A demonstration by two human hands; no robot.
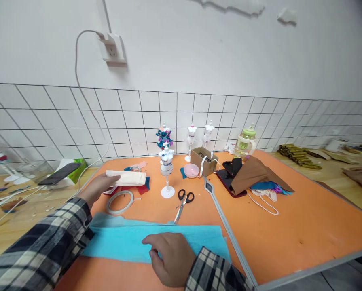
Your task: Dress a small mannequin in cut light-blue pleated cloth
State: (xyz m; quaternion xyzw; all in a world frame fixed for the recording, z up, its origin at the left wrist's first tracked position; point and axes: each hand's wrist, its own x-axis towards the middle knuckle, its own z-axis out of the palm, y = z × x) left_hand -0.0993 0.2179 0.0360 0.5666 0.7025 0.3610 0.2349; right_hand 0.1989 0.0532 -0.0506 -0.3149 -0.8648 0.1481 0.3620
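Observation:
My left hand point(100, 186) is closed on the left end of a cream-white folded strip point(128, 178); whether it is cloth or paper I cannot tell. The strip is above red and blue scraps point(143, 187) and a roll of pale tape point(120, 202). My right hand point(171, 257) is over a bright blue rectangular sheet point(120, 242) laid flat, its index finger stretched out and a gap between finger and thumb. Nothing shows in it. Black-handled scissors point(183, 200) lie with their blades touching or close to the sheet's far edge.
A small white mannequin point(167, 165) stands mid-table, with several others behind. A pink bowl point(191, 170), a cardboard box point(204, 161), brown fabric point(252, 176) and a green-lidded jug point(245, 142) stand or lie further right. A grey strip point(223, 220) crosses the orange table point(284, 230). At left lies a phone point(60, 173).

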